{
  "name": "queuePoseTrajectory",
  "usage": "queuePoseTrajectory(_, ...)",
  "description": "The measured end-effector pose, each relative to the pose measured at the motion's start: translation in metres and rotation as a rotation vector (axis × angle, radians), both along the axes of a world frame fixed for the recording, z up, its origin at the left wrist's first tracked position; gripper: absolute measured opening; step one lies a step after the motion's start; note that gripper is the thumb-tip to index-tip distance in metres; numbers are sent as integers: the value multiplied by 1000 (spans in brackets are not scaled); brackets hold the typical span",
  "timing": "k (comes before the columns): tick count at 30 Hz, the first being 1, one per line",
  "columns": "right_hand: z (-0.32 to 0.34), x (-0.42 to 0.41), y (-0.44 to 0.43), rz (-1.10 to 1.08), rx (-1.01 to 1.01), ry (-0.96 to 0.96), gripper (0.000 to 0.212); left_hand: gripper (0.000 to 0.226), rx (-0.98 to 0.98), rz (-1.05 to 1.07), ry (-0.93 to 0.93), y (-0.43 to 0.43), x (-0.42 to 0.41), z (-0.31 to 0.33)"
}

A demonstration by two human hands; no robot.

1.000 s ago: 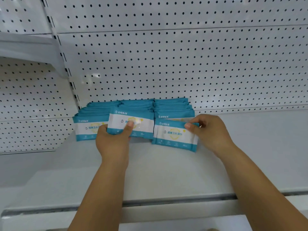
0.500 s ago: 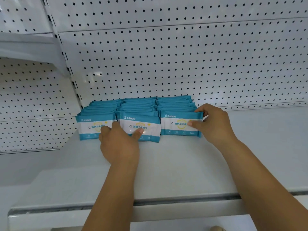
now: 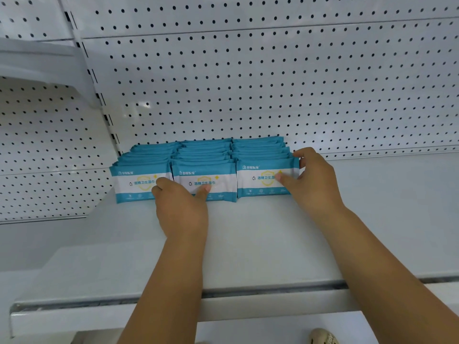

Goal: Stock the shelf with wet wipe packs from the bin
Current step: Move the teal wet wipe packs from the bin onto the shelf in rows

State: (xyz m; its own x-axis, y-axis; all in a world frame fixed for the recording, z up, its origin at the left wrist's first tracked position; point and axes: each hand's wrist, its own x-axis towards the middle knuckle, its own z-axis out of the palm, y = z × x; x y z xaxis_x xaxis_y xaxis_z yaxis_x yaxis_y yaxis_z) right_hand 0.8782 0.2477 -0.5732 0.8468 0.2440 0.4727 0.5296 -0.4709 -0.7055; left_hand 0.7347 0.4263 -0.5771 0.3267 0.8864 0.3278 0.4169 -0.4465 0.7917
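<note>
The white shelf [image 3: 248, 244] carries three rows of wet wipe packs [image 3: 206, 150] against its pegboard back [image 3: 248, 83]. The two front packs, tilted a second ago, now stand upright and flush. The left hand [image 3: 182, 209] pinches the middle pack [image 3: 221, 180] and the right hand [image 3: 315, 180] the right pack [image 3: 258, 178], thumbs on the faces. Letting go looks next.

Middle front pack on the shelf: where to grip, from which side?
Likely best: pinch the top seam of the middle front pack from above and in front. It stands upright; its side edges butt the left front pack and right front pack, and more packs stand behind, so only top and front face are free.
</note>
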Motion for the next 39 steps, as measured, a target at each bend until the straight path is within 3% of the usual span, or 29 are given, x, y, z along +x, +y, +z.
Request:
queuePoseTrajectory(6, 5, -8, -13, -18, -8, 33, 66, 91, 76, 69, 69, -1, -6, 1)
queuePoseTrajectory(10, 8, -18, -29, 8, -48, 48, 63, 77, 223, 52, 122, -10, -13, 5)
queuePoseTrajectory(20, 17, -35, -124, -73, -94, 104, 60, 54, 374, -591, 25, -90, 6, 10)
queuePoseTrajectory(25, 27, -43, -193, -187, -75, 62, 54, 54, 387, -807, -31, -161, 26, 14)
queuePoseTrajectory(39, -12, -104, -432, -594, -344, 137, 51, 49, 400, -1341, -91, -396, 54, -1)
